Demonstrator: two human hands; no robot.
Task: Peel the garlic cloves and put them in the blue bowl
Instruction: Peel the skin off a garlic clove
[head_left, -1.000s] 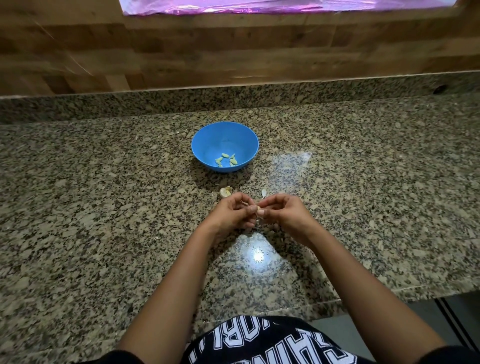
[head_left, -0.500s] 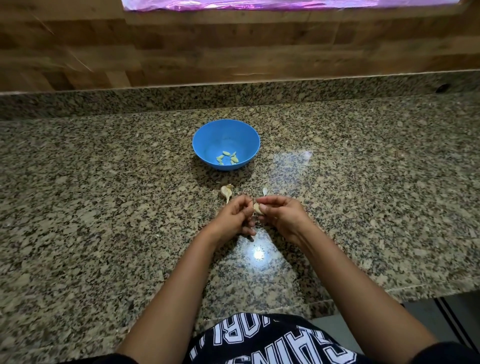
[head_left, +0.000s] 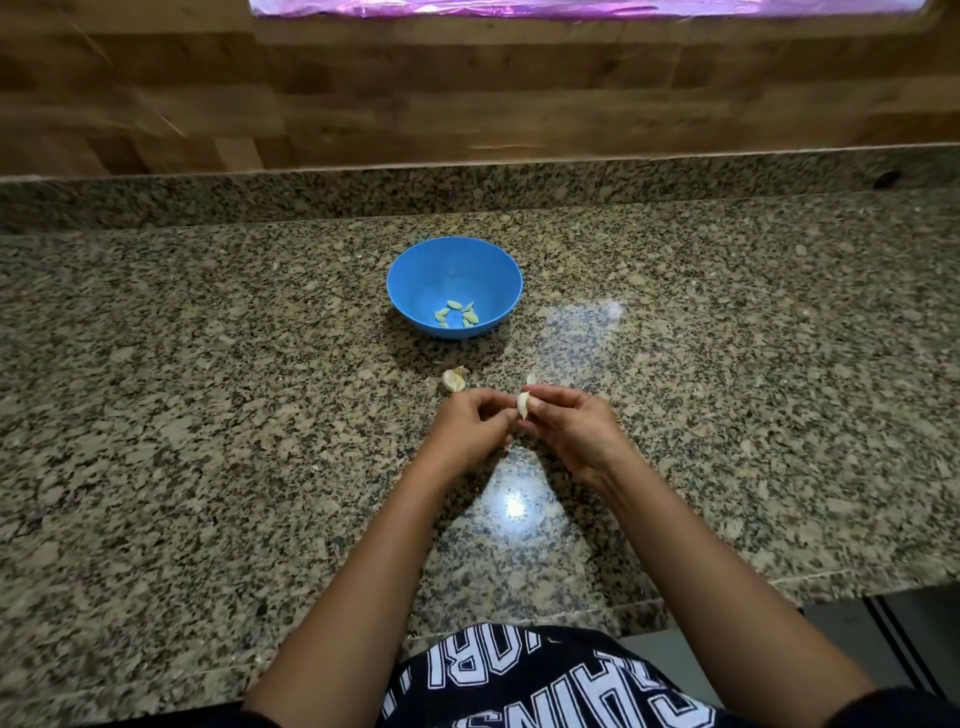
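Note:
A blue bowl (head_left: 405, 275) stands on the granite counter and holds several peeled cloves (head_left: 457, 314). Just in front of it, my right hand (head_left: 574, 428) pinches a pale garlic clove (head_left: 522, 404) between thumb and fingertips. My left hand (head_left: 467, 426) meets it from the left, its curled fingers touching the same clove. An unpeeled piece of garlic (head_left: 455, 379) lies on the counter just beyond my left hand. A small scrap of peel (head_left: 530, 379) lies beyond my right hand.
The speckled granite counter (head_left: 208, 415) runs wide to both sides, with a raised granite lip (head_left: 311, 192) and a wooden wall behind. Its front edge (head_left: 857, 587) is near my body at the lower right.
The clove now shows more plainly between my fingertips, held upright by my right hand. Both hands stay together at the same spot in front of the bowl.

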